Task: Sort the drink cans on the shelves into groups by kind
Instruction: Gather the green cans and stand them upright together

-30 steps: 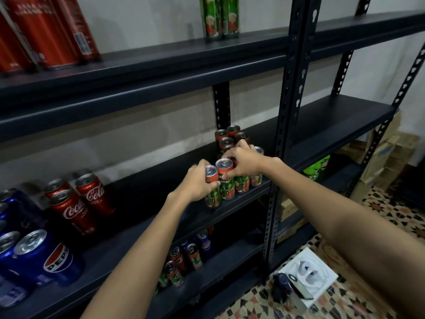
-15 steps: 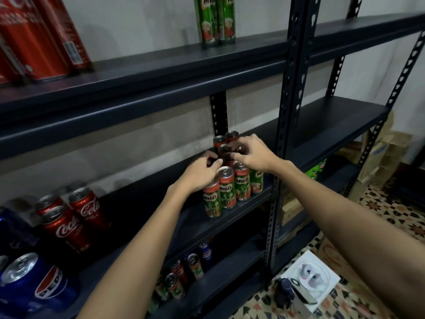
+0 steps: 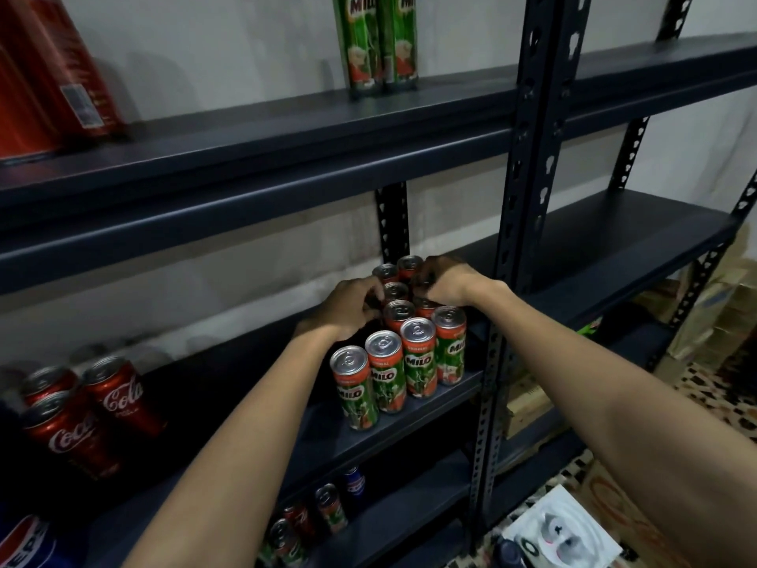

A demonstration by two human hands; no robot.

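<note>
Milo cans (image 3: pixel 418 356) stand upright, long axes vertical and pull-tab tops up, clustered on the middle shelf (image 3: pixel 254 403) of a dark metal shelving rack (image 3: pixel 532 166), just left of its near upright post. Four form the near row along the shelf's front edge, labels facing the camera; behind them at least five more tops show, partly hidden by the hands, so the full count cannot be told. On the top shelf two more Milo cans (image 3: pixel 377 43) stand side by side, and far left there sit large red cans (image 3: pixel 45 75), cut off by the frame edge. At the left of the middle shelf three Coca-Cola cans (image 3: pixel 110 397) stand upright, with part of one blue Pepsi can (image 3: pixel 24 543) nearer the camera. On the lower shelf (image 3: pixel 393 522) about five small mixed cans (image 3: pixel 327 508) stand in a row, dim and blurred. Left hand (image 3: pixel 348 307) curls over a can in the rear rows at the cluster's left side; right hand (image 3: pixel 444 282) curls over a can top at the far right. Each hand's fingers bend round a can, though exactly which ones is hidden.
</note>
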